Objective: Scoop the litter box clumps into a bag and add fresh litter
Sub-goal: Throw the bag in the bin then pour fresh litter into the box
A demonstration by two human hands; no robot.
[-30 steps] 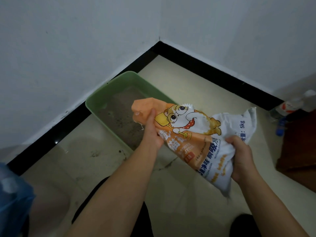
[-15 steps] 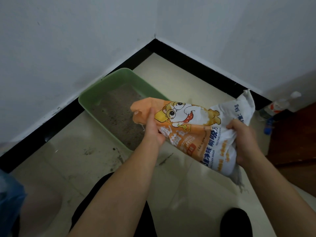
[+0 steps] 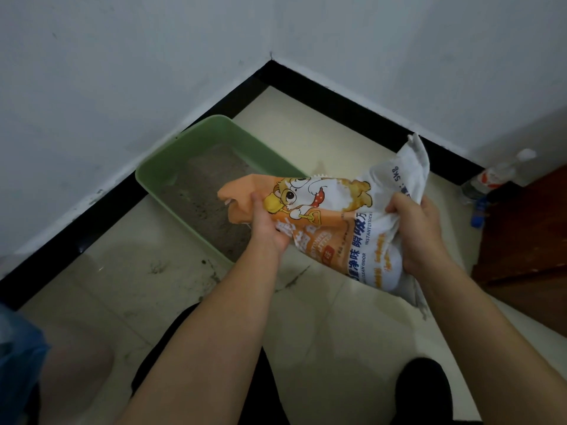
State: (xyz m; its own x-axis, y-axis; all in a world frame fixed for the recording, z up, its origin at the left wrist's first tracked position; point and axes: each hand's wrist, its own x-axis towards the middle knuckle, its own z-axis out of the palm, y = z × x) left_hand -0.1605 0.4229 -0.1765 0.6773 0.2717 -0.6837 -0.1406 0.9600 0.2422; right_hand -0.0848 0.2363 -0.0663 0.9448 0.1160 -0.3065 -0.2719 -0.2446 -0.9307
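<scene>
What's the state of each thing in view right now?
Orange-and-white plastic litter bag: held off the floor, tilted, orange end toward the box; no pour visible.
Green plastic litter box: on the floor against the wall, grey litter inside.
Left hand: grips the bag's orange end.
Right hand: grips the bag's crumpled white end.
Clear plastic bottle: by the right wall, pose unclear.

One green litter box [image 3: 184, 154]. One litter bag [image 3: 337, 210] over its near end. Two hands: left hand [image 3: 270, 228], right hand [image 3: 420, 234]. One clear bottle [image 3: 494, 176] right of the box. One blue plastic bag [image 3: 18, 363] nearer and left of it.
</scene>
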